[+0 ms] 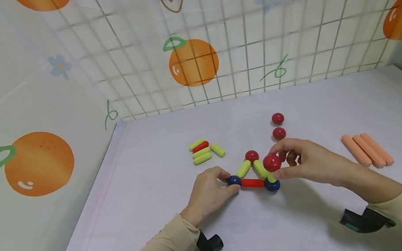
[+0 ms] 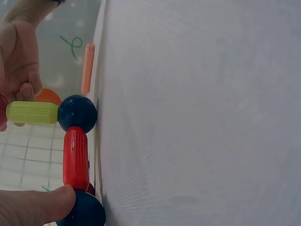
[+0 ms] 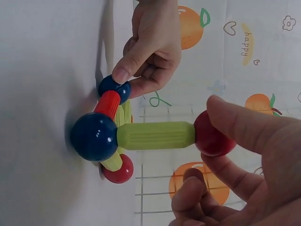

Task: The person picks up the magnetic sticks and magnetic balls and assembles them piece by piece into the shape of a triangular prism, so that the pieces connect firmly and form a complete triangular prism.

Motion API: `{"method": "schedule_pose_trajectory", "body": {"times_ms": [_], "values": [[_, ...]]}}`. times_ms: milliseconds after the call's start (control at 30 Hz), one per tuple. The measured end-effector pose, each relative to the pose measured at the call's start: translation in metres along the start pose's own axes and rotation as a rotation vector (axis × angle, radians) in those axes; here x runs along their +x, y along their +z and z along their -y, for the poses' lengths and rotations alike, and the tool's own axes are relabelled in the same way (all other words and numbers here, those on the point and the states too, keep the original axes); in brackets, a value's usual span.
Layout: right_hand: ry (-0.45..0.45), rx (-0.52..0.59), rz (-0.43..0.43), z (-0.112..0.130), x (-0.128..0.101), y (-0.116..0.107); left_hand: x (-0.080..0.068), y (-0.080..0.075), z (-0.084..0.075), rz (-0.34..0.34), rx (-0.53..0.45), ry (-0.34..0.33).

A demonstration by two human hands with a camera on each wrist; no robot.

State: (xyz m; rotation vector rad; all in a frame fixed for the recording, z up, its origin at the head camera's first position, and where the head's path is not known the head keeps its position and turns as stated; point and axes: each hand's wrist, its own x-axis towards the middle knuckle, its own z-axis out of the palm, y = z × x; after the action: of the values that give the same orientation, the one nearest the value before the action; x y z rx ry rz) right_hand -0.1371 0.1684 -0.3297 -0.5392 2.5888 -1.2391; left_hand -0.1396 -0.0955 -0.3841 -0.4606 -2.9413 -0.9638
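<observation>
The left hand (image 1: 209,193) pinched the blue ball (image 1: 233,180) at the left corner of the flat triangle, fingers curled round it. A red rod (image 1: 252,183) ran from that ball to a second blue ball (image 1: 272,184) beneath the right hand (image 1: 306,161). The right hand gripped a red ball (image 1: 272,162) between thumb and fingertips, seated on top of an upright green rod (image 3: 156,135) rising from the second blue ball. Beyond the right hand lay two loose red balls (image 1: 278,125); to its right, three orange rods (image 1: 367,150).
</observation>
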Motion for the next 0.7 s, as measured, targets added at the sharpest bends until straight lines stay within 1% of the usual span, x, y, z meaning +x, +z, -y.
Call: {"method": "schedule_pose_trajectory", "body": {"times_ms": [100,167,200,267,300,400,433,500,567,700], "values": [[-0.004,0.008,-0.001,0.0,-0.001,0.0,0.001,-0.003,0.002,0.031,-0.012,-0.006],[-0.008,0.014,-0.003,-0.001,0.0,0.001,0.003,-0.009,0.003,0.043,-0.027,-0.023],[-0.01,0.015,-0.003,-0.001,0.0,0.001,0.004,-0.013,0.005,0.038,-0.024,-0.023],[-0.005,0.016,-0.006,-0.001,0.0,0.001,0.009,-0.021,0.009,0.005,-0.01,-0.02],[-0.002,0.015,-0.008,-0.002,0.0,0.002,0.012,-0.025,0.012,-0.026,0.009,-0.01],[0.002,0.009,-0.006,-0.003,0.0,0.002,0.022,-0.034,0.024,-0.111,0.103,-0.012],[0.005,0.008,-0.008,-0.003,0.0,0.002,0.025,-0.036,0.027,-0.124,0.131,-0.029],[0.003,0.009,-0.009,-0.003,0.0,0.002,0.03,-0.04,0.032,-0.126,0.183,-0.074],[0.002,0.011,-0.011,-0.003,0.0,0.002,0.034,-0.041,0.035,-0.106,0.224,-0.115],[-0.008,0.022,-0.005,-0.002,-0.001,0.002,0.041,-0.041,0.037,-0.073,0.265,-0.161]]}}
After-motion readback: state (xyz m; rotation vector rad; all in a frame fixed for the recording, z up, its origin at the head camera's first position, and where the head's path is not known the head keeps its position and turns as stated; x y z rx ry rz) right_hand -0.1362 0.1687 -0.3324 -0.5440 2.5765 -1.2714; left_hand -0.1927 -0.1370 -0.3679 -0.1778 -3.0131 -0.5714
